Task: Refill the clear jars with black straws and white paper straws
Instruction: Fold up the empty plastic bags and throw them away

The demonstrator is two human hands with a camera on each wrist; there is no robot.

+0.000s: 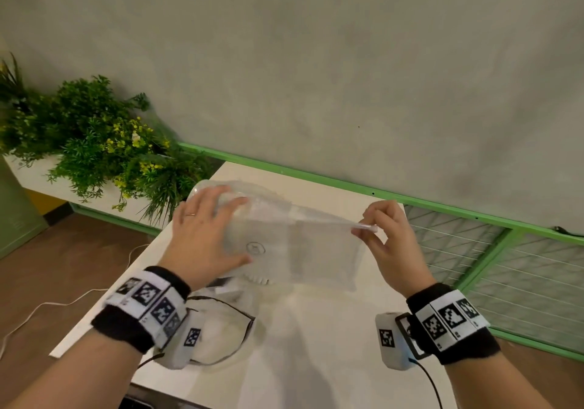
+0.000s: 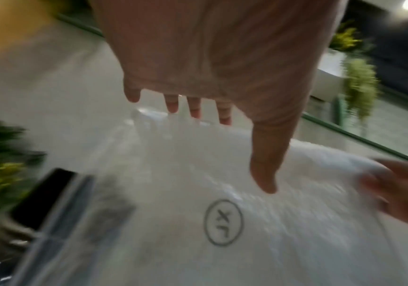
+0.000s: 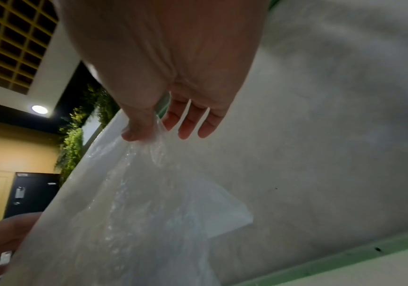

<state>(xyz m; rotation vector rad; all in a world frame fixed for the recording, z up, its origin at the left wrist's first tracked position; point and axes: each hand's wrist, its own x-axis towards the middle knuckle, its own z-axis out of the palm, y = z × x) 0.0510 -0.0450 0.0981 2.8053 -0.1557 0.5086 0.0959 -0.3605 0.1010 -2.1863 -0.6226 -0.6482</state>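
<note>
Opening the straw bag over the desk (image 1: 316, 329)

The right hand (image 1: 390, 244) pinches the clear bag (image 1: 303, 250) edge; the left hand (image 1: 205, 235) lies flat, fingers spread. Pulling gently should avoid spills.

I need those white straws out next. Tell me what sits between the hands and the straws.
The clear plastic bag itself: the white paper straws lie inside it. The right hand pinches one bag edge, and the left hand spreads flat on its other side. Nothing else visible blocks them.

Your left wristband (image 1: 142, 309) and right wristband (image 1: 453, 321) are black with white square-code tags; a ring (image 1: 190, 213) circles a left finger; grey camera boxes trail black cables.
</note>
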